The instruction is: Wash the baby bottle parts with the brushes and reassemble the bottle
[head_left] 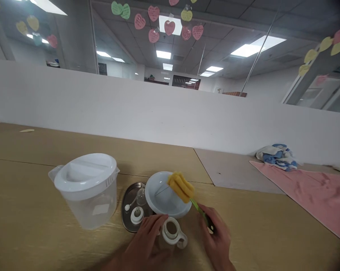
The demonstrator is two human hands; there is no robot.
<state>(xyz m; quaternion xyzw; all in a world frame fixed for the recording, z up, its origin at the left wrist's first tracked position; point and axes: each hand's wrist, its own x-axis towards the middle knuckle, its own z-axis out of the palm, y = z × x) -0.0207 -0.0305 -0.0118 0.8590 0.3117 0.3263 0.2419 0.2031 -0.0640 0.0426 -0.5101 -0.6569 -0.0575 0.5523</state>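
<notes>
My left hand point(150, 241) is closed around a baby bottle point(170, 235) that stands uncapped, its round mouth facing up and a loop handle on its right side. In my right hand point(216, 237) is a bottle brush point(196, 205) with a green and black handle. Its yellow sponge head point(181, 186) is raised over the right rim of a white bowl point(158, 207). Left of the bowl lies a metal tray point(127, 222) with a white collar ring with a teat point(137, 215), a clear dome cap point(141, 196) and a small straw piece point(127, 207).
A lidded translucent plastic pitcher point(87, 195) stands at the left. Farther right are a pink cloth point(311, 188) and a crumpled blue and white towel point(278, 156). A white partition wall point(158, 113) with glass above it runs behind the table point(45, 143).
</notes>
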